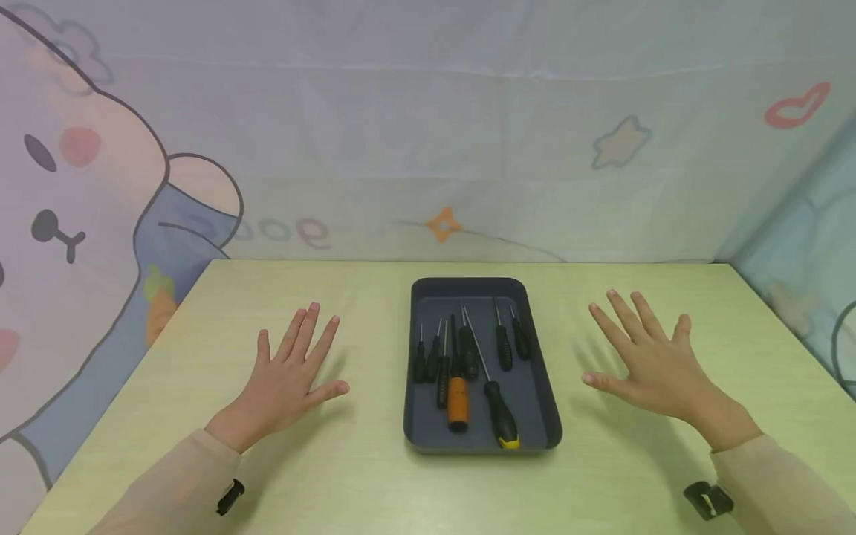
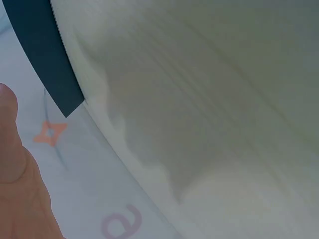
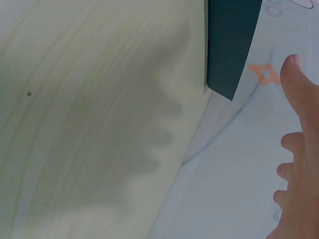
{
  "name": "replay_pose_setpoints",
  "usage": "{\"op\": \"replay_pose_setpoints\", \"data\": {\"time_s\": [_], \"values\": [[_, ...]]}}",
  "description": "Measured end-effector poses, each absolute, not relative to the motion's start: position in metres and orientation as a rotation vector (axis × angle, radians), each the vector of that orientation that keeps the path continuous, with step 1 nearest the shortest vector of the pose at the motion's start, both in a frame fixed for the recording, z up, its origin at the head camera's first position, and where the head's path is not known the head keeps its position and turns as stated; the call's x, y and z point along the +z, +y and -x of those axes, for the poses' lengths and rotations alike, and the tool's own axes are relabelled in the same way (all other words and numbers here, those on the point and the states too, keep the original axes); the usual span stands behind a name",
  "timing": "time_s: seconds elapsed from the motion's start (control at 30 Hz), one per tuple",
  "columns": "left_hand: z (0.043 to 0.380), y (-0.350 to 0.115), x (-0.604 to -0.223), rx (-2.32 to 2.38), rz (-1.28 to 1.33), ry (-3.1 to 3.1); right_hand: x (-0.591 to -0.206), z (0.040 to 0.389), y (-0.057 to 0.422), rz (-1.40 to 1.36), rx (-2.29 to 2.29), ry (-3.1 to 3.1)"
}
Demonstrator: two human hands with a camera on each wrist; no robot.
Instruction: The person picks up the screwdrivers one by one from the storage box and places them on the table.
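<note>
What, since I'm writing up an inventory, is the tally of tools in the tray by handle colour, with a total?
Black handles: 6
Orange handle: 1
Black-and-yellow handle: 1
Total: 8

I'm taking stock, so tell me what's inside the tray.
The tray holds an orange-handled screwdriver, a black-and-yellow screwdriver and several dark screwdrivers. The floor directly beneath them is covered and can't be seen.
</note>
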State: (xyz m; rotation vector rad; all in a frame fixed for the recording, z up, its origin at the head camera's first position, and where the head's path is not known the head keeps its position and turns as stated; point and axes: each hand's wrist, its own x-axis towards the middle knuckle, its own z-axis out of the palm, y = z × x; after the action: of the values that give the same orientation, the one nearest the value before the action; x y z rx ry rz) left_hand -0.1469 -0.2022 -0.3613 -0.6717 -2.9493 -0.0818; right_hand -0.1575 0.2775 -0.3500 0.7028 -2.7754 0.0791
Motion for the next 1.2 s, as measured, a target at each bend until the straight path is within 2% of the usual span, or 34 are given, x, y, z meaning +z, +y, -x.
{"op": "replay_pose_setpoints", "data": {"time_s": [0.23, 0.43, 0.97, 1.2], "values": [[0.150, -0.195, -0.361, -0.199, 0.698, -2.950, -0.347, 0.161, 0.273, -0.669, 0.100, -2.783], [0.151, -0.183, -0.357, -0.631, 0.696, -2.969, -0.349, 0.164, 0.272, -0.673, 0.121, -2.704], [0.164, -0.139, -0.342, -1.943, 0.191, -2.853, -0.350, 0.167, 0.267, -0.679, 0.281, -2.649], [0.171, -0.121, -0.352, -2.074, 0.116, -2.829, -0.349, 0.171, 0.265, -0.687, 0.332, -2.609]]}}
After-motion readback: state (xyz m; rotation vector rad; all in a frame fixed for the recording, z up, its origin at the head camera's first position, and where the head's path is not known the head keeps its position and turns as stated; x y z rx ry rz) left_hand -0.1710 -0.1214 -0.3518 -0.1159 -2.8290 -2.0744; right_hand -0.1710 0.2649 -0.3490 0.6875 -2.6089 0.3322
